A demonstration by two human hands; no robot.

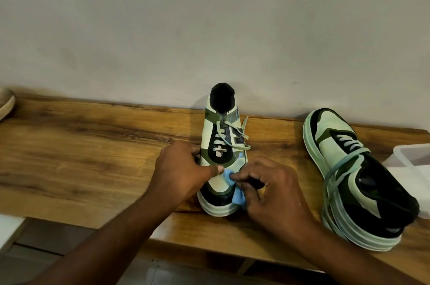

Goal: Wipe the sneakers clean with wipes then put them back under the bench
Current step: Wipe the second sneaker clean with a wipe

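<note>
A green, white and black sneaker [222, 142] stands on the wooden bench [93, 152], toe toward me and heel at the wall. My left hand [183, 168] grips its left side, thumb lying across the toe box. My right hand [272, 189] pinches a small blue wipe [235, 189] against the toe area on the shoe's right. A second matching sneaker [358, 182] lies on the bench to the right, heel toward me, untouched.
A white plastic container [414, 156] sits at the bench's right end behind the second sneaker. The edge of a tan object [7, 105] shows at the far left. A pale wall [209, 28] rises right behind the bench. Floor shows below the front edge.
</note>
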